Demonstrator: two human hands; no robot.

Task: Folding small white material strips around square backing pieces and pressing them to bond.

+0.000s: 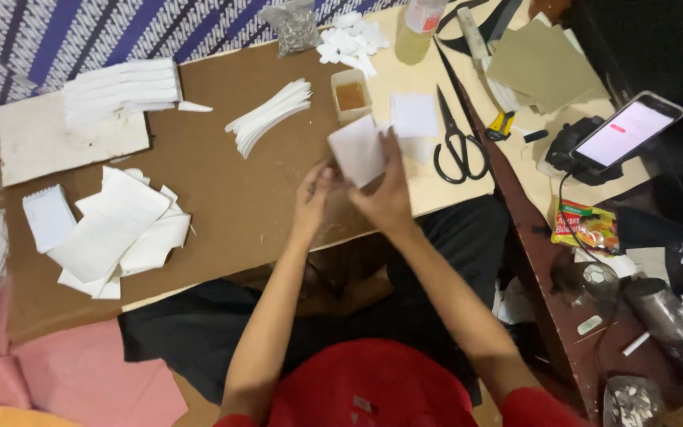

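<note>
Both hands hold one white square of paper (355,149) above the near edge of the brown board (239,182). My right hand (386,192) grips it from the right side, fingers spread up along its edge. My left hand (312,198) pinches its lower left corner. Just beyond the paper stands a small square tub of brownish glue (351,95), with another white paper square (413,114) beside it.
Black scissors (458,146) lie right of the hands. White folded paper stacks (269,115) (122,88) and loose sheets (116,229) cover the left of the board. A phone on a stand (628,128) sits at the right, a snack packet (586,225) below it.
</note>
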